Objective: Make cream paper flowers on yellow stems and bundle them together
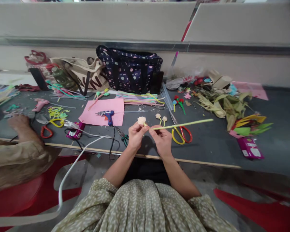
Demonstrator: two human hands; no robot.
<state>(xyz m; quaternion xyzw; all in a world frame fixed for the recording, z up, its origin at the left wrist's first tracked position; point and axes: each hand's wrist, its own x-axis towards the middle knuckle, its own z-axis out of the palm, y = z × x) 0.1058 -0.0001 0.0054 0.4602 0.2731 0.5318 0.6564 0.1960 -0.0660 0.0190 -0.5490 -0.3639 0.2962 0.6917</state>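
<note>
My left hand (136, 135) pinches the short stem of a small cream pom-pom flower (141, 120) just above the table's front edge. My right hand (162, 139) is closed on the near end of a long pale-green straw (183, 124), which runs out to the right over the table. The flower's stem meets the straw's end between my fingertips. Two more small cream flowers (160, 118) lie just behind my hands. Yellow and red scissors (181, 133) rest to the right of my right hand.
A blue glue gun (108, 115) lies on pink paper (103, 109), its cable over the table's edge. A dotted bag (130, 72) and tote stand behind. Dried leaves (222, 106) and coloured straws (140, 98) cover the back. Another person's hand (20, 124) rests left, near red-handled scissors (46, 130).
</note>
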